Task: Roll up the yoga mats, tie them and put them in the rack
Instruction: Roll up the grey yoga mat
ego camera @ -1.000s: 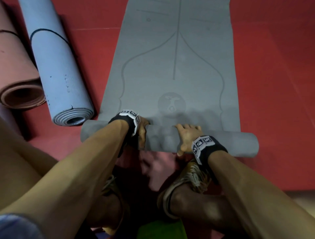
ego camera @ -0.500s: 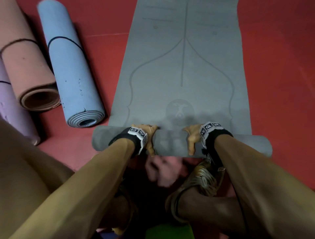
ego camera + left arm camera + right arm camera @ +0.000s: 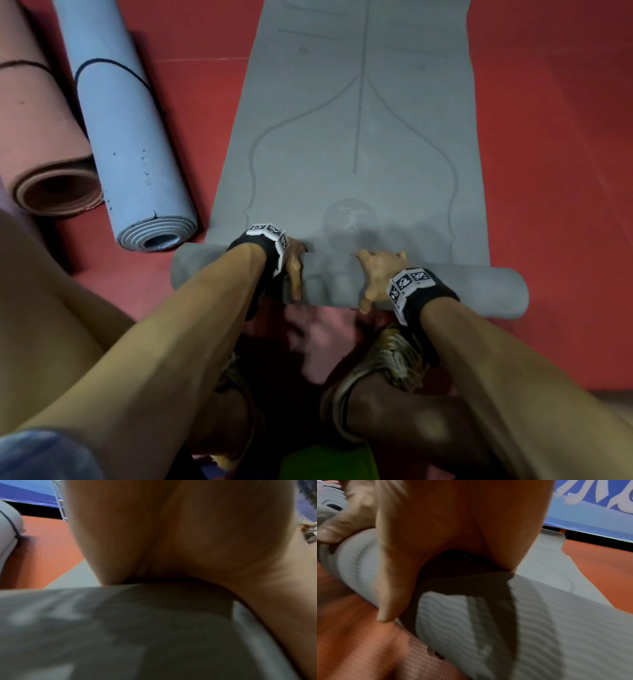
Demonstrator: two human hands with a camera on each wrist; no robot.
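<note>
the red floor (image 3: 548, 154) carries the grey yoga mat (image 3: 356, 120), most of it lying flat and stretching away, its near end wound into a roll (image 3: 329, 284) just in front of the person's feet. beside it on the left lie a blue rolled mat (image 3: 130, 144) and a pink rolled mat (image 3: 37, 137), both already tied. the left hand (image 3: 294, 265) and right hand (image 3: 378, 274) each curl over the roll, thumbs on the near side, gripping it. to roll well, i judge: push both hands forward evenly, keep the wrap tight and the side edges aligned, so the roll does not cone.
</note>
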